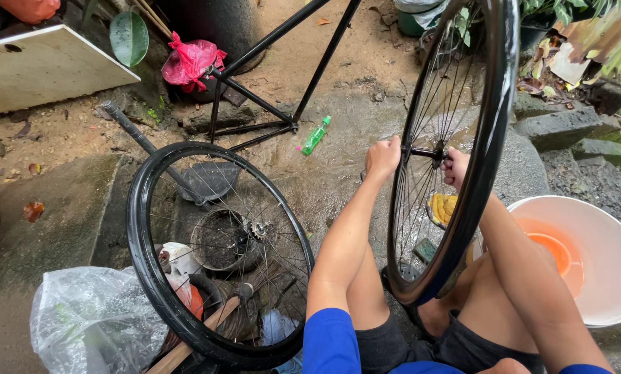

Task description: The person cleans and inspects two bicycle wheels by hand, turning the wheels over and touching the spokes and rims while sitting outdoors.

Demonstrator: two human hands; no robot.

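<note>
I hold a black bicycle wheel upright in front of me by its axle. My left hand grips the left end of the hub axle. My right hand grips the right end, partly hidden behind the rim and spokes. A second black wheel with a sprocket stands leaning at the left, away from both hands. A black bicycle frame rests on the ground beyond.
A white basin holding an orange scoop sits at the right. A yellow sponge lies behind the spokes. A green bottle, red bag, clear plastic bag, dark pot and stones lie around.
</note>
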